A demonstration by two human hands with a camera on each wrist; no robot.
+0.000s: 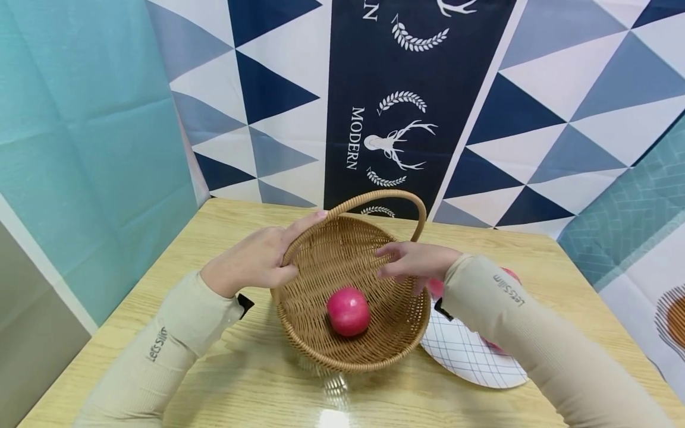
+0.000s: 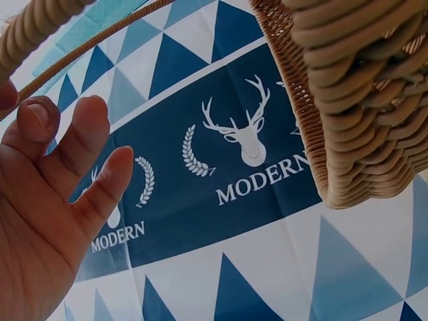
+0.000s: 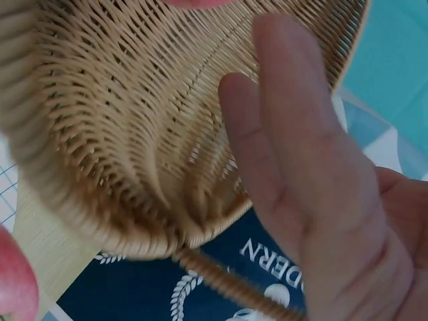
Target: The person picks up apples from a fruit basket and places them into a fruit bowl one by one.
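Note:
A round brown wicker basket (image 1: 369, 351) with a tall arched handle (image 1: 393, 194) is in the middle of the head view, its mouth tilted towards me. One red apple (image 1: 348, 311) lies in it. My left hand (image 1: 262, 258) holds the left side of the handle between thumb and index finger; its other fingers (image 2: 90, 127) are loosely bent in the left wrist view. My right hand (image 1: 417, 260) hovers over the basket's right rim, fingers loosely extended and holding nothing. In the right wrist view, its fingers (image 3: 294, 87) are in front of the wicker.
Right of the basket, a white plate with blue grid lines (image 1: 471, 362) sits partly under my right forearm. Red apples (image 1: 436, 288) show around that arm, partly hidden. The pale wooden table (image 1: 257, 386) meets a patterned cloth (image 1: 278, 89) at the back.

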